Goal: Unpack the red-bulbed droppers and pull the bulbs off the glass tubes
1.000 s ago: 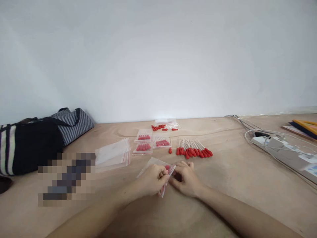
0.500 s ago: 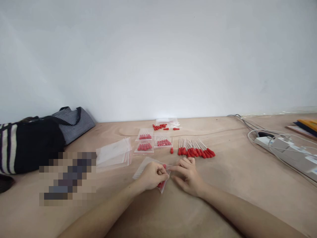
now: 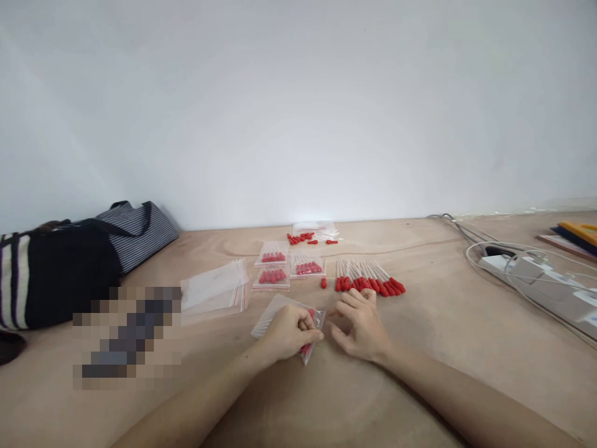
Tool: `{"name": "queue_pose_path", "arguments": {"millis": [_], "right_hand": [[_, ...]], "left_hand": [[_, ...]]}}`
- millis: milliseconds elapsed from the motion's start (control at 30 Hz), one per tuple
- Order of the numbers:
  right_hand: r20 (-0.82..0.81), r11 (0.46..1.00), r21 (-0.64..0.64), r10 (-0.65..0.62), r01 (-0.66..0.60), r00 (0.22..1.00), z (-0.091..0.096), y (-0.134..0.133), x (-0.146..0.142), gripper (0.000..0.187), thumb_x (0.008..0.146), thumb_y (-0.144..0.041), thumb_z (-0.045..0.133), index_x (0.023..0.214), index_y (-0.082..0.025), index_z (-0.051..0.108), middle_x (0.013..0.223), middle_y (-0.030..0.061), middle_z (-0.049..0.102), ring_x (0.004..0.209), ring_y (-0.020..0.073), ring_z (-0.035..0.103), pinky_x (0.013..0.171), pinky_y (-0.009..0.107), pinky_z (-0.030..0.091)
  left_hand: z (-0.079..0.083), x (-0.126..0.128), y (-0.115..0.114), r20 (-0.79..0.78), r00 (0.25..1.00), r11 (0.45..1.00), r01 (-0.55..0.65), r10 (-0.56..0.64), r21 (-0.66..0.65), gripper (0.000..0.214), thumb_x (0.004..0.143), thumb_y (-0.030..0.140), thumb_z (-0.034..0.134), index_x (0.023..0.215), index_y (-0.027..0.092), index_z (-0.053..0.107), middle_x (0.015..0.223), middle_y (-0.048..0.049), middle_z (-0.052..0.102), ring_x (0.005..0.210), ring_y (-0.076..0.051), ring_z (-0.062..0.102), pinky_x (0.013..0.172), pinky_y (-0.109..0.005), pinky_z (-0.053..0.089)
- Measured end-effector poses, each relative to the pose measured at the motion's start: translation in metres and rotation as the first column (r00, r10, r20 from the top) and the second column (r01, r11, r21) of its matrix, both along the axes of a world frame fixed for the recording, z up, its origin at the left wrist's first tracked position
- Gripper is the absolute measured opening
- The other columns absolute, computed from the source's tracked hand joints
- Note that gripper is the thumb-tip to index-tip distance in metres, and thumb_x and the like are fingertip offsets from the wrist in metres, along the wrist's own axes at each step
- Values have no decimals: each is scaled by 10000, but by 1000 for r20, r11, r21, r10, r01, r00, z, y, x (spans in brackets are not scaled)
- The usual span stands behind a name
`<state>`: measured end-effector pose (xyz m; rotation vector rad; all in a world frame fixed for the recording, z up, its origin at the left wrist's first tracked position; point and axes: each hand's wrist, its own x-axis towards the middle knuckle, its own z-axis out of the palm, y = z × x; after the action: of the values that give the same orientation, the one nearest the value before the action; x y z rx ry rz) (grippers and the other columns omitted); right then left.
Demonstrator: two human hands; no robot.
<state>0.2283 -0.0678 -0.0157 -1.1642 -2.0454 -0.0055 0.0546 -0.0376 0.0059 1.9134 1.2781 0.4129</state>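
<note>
My left hand pinches the right edge of a small clear zip bag that lies on the wooden table; red-tipped pieces show inside it under my fingers. My right hand rests just to the right of the bag, fingers loosely spread and holding nothing, apart from the bag edge. A row of red-tipped white sticks lies just beyond my right hand. Three filled zip bags lie behind the held bag.
A stack of empty zip bags lies to the left. Loose red caps sit near the wall. A striped dark bag fills the left side. White cables and a power strip lie at the right.
My right hand has let go of the bag edge and opened, drawing slightly right. My left hand keeps its pinch, and the bag has settled flatter on the table.
</note>
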Motion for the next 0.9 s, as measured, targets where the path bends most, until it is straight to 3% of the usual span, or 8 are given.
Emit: {"name": "queue_pose_path", "arguments": {"millis": [67, 200, 367, 733, 900], "right_hand": [[36, 1000, 22, -4, 3, 999, 1, 1, 2, 50, 661, -193, 537, 698, -192, 571, 650, -10, 505, 705, 142, 396, 696, 330, 194], [147, 986, 100, 120, -135, 982, -2, 5, 3, 115, 696, -144, 500, 701, -217, 589, 676, -11, 519, 691, 131, 366, 699, 329, 185], [177, 976, 159, 119, -148, 977, -5, 7, 0, 94, 735, -189, 509, 657, -190, 561, 659, -11, 507, 681, 123, 348, 699, 322, 185], [276, 984, 62, 144, -167, 950, 0, 7, 3, 124, 770, -207, 469, 662, -187, 527, 688, -9, 510, 721, 127, 388, 728, 329, 197], [180, 984, -91, 169, -155, 969, 3, 4, 2, 66, 703, -254, 537, 713, -189, 537, 691, -15, 514, 734, 135, 403, 728, 328, 210]], "left_hand": [[0, 0, -1, -13, 1000, 1000, -6, 6, 6, 176, 601, 286, 625, 522, 139, 567, 447, 36, 524, 451, -97, 462, 431, -197, 293], [1, 1, -2, -28, 1000, 1000, 2, -1, 20, 171, 598, 283, 632, 527, 140, 570, 438, 42, 511, 453, -96, 457, 432, -196, 288], [3, 1, -2, -19, 1000, 1000, 14, -14, 2, 180, 598, 291, 633, 528, 141, 562, 442, 39, 520, 439, -90, 451, 425, -194, 288], [5, 0, 0, 92, 994, 970, 80, -60, -231, 255, 714, 350, 503, 554, 158, 452, 442, 41, 494, 365, -79, 437, 392, -189, 341], [12, 0, -8, -51, 993, 994, 108, -108, -6, 217, 771, 268, 435, 579, 168, 448, 462, 38, 526, 421, -92, 476, 445, -194, 335]]}}
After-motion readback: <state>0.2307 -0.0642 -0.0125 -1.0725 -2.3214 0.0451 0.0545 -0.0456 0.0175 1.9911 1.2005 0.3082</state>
